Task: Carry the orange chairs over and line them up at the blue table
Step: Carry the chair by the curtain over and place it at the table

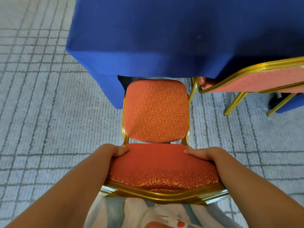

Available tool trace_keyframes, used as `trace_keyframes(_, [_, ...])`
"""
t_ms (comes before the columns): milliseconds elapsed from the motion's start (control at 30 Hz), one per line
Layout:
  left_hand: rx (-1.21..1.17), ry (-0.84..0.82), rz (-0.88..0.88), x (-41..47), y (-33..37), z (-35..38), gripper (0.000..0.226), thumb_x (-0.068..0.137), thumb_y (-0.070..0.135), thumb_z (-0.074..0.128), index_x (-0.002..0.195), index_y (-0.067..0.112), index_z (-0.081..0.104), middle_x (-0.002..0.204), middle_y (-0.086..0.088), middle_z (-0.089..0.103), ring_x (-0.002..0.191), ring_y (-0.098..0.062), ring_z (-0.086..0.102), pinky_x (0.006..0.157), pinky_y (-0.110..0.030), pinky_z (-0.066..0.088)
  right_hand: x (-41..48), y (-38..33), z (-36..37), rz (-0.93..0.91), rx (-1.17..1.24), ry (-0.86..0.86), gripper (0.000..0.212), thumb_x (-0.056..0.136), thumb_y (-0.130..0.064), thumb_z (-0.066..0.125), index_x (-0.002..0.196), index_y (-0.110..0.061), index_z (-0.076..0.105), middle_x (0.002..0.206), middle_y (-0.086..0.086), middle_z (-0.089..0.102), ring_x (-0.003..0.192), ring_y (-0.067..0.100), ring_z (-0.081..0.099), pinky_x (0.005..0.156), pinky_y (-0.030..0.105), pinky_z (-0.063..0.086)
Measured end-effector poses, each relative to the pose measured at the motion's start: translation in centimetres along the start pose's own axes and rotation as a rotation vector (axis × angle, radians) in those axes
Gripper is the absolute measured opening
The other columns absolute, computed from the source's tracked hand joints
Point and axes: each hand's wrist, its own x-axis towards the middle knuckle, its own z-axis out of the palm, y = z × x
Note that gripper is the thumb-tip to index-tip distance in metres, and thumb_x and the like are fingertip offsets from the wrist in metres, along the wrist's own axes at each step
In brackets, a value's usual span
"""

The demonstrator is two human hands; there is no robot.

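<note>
Your left hand [113,151] and right hand [205,153] each clasped a top corner of the orange chair [156,111] by its backrest. Your thumbs lay on the padded front and your fingers curled out of sight behind. The seat pointed to 12 o'clock, its front edge at the cloth hem of the blue table [164,30], near the table's left corner. A second orange chair [256,81] stood at 2 o'clock, its gold frame just beside your seat. Open grey carpet [41,112] lay from 7 to 10 o'clock.
</note>
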Motion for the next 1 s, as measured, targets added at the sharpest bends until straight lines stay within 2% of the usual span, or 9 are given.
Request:
trace_keyframes(167, [-0.008,0.038,0.010,0.1,2.6,-5.6,0.087,0.088,0.074,0.032,0.142,0.006,0.044,0.139,-0.014,0.051,0.126,-0.030,0.051,0.107,-0.042,0.037,-0.6,-3.5,-3.8,-0.050,0.031,0.005,0.077,0.093,-0.071,0.034,0.141,-0.013,0.049,0.115,0.012,0.060,0.089,0.023,0.062,0.090,0.035,0.044])
trace_keyframes(267, [0.010,0.052,0.012,0.3,4.9,-9.0,0.084,0.090,0.072,0.031,0.141,0.005,0.044,0.138,-0.012,0.052,0.125,-0.029,0.052,0.101,-0.040,0.037,0.4,-5.2,-6.8,-0.066,0.057,0.019,0.081,0.087,-0.077,0.039,0.138,-0.016,0.055,0.118,0.012,0.064,0.101,0.026,0.065,0.096,0.037,0.047])
trace_keyframes(367, [-0.033,0.055,0.018,-0.1,8.0,-12.9,0.084,0.090,0.071,0.034,0.141,0.005,0.043,0.136,-0.012,0.053,0.123,-0.029,0.052,0.094,-0.040,0.038,0.4,-7.7,-10.7,-0.063,0.067,0.043,0.081,0.086,-0.079,0.039,0.132,-0.015,0.060,0.111,0.012,0.066,0.097,0.026,0.066,0.090,0.036,0.048])
trace_keyframes(467, [-0.034,0.083,0.018,0.1,12.1,-17.9,0.083,0.090,0.071,0.034,0.142,0.006,0.042,0.139,-0.011,0.051,0.125,-0.029,0.051,0.090,-0.039,0.036,0.6,-10.8,-16.6,-0.053,0.070,0.043,0.082,0.084,-0.080,0.041,0.129,-0.015,0.062,0.116,0.014,0.067,0.101,0.028,0.067,0.096,0.039,0.049])
trace_keyframes(633, [-0.012,0.102,0.022,0.0,17.7,-23.8,0.084,0.092,0.070,0.028,0.148,0.008,0.032,0.147,-0.012,0.042,0.131,-0.029,0.046,0.104,-0.039,0.034,-0.2,-15.5,-24.6,-0.056,0.064,0.052,0.074,0.089,-0.074,0.040,0.124,-0.013,0.062,0.102,0.012,0.067,0.093,0.027,0.066,0.096,0.037,0.048])
trace_keyframes(733, [0.022,0.146,0.037,0.4,19.4,-26.4,0.083,0.090,0.072,0.028,0.147,0.012,0.035,0.147,-0.011,0.042,0.131,-0.029,0.045,0.109,-0.040,0.033,0.4,-17.3,-27.4,-0.069,0.059,0.077,0.069,0.090,-0.072,0.042,0.119,-0.015,0.065,0.101,0.011,0.068,0.098,0.027,0.067,0.098,0.036,0.049])
trace_keyframes(800, [0.039,0.207,0.079,1.7,20.0,-27.9,0.084,0.085,0.077,0.031,0.147,0.020,0.038,0.146,-0.009,0.045,0.129,-0.030,0.047,0.109,-0.043,0.034,0.8,-18.4,-28.5,-0.083,0.031,0.099,0.064,0.090,-0.071,0.043,0.117,-0.017,0.065,0.098,0.009,0.068,0.092,0.025,0.067,0.091,0.033,0.049])
trace_keyframes(867, [0.076,0.257,0.111,3.0,20.4,-28.8,0.085,0.082,0.080,0.032,0.147,0.026,0.037,0.148,-0.005,0.043,0.131,-0.030,0.045,0.110,-0.044,0.034,1.5,-19.2,-29.4,-0.081,0.008,0.123,0.065,0.090,-0.071,0.044,0.120,-0.017,0.064,0.104,0.010,0.068,0.094,0.024,0.067,0.090,0.033,0.049])
trace_keyframes(1000, [0.124,0.339,0.136,6.1,21.2,-30.8,0.103,0.067,0.091,0.027,0.152,0.033,0.023,0.159,0.000,0.024,0.143,-0.027,0.028,0.115,-0.044,0.026,0.9,-20.9,-31.0,-0.065,-0.064,0.130,0.064,0.092,-0.067,0.044,0.125,-0.016,0.061,0.118,0.010,0.064,0.105,0.027,0.064,0.096,0.034,0.046])
